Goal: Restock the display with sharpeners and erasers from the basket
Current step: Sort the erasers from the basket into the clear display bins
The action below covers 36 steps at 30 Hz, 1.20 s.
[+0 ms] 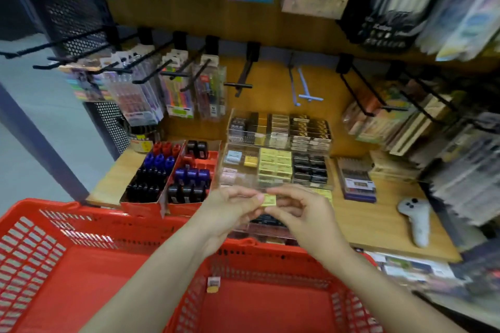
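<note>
Both hands meet above the front of the clear acrylic eraser display [278,167]. My left hand [232,208] and my right hand [300,211] pinch a small yellow eraser [268,200] between their fingertips. Below them is the red basket [81,265], held close to the shelf edge. One small yellow-and-dark eraser [213,284] lies on the basket's floor near its far wall. Two red cardboard boxes [143,209] of red, blue and black sharpeners [159,162] stand left of the display.
The wooden shelf [389,224] carries a white game controller [416,220] at the right and a flat box of pens [357,181]. Black hooks [240,85] with pen packs jut out above. Hanging stationery crowds the right side.
</note>
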{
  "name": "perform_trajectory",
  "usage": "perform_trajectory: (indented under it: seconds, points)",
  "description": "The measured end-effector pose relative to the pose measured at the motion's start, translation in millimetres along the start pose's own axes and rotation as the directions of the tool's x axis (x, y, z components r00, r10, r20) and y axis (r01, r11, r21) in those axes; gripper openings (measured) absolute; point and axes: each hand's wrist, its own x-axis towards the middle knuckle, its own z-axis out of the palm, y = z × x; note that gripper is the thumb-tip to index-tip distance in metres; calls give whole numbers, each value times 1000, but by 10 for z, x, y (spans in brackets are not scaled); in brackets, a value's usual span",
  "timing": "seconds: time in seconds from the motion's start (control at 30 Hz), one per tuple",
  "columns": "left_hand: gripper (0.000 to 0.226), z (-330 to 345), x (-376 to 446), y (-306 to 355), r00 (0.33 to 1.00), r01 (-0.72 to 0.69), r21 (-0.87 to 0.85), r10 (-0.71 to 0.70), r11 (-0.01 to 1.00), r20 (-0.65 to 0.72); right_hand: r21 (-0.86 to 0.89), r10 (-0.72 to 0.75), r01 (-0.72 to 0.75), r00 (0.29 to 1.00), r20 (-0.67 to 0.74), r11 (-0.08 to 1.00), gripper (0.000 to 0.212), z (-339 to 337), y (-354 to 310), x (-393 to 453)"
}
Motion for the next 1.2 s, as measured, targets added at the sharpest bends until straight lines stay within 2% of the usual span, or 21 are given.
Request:
perform_trajectory:
  seconds: [0.1,0.2,0.3,0.43,0.53,0.6,0.8,1.0,1.13,1.2]
  points:
    - [20,228,-59,-121,992,80,2,-80,997,95,-29,59,-62,993,-102,998,26,-174,213,-291]
    - [25,333,-46,-231,984,104,193,-129,976,119,-130,221,-257,945,-241,958,21,-439,517,-413]
    - [19,283,69,-366,989,74,410,-119,909,86,-232,290,-387,885,-363,892,22,-732,745,-412]
    - [40,358,167,-499,989,-42,652,-61,757,135,-292,290,-375,910,-296,880,23,-849,890,-355]
    - [53,481,257,-587,966,-224,819,11,528,256,-339,262,-339,931,-252,878,22,-769,988,-242]
    - [59,558,312,-633,953,-278,851,14,446,304,-384,219,-298,947,-236,874,21,-718,1038,-156]
    - [69,655,439,-770,928,-320,861,-51,395,369,-432,171,-230,970,-170,872,23,-658,1191,-40]
    - [76,662,488,-822,922,-327,849,-55,415,383,-482,-17,-38,994,-110,876,22,-584,1306,-11]
    - [77,663,514,-822,923,-317,844,-62,433,379,-497,-25,-32,994,-107,867,19,-566,1309,4]
    - [76,679,493,-818,928,-322,831,-23,453,372,-510,-10,-52,993,-118,858,19,-566,1290,-13]
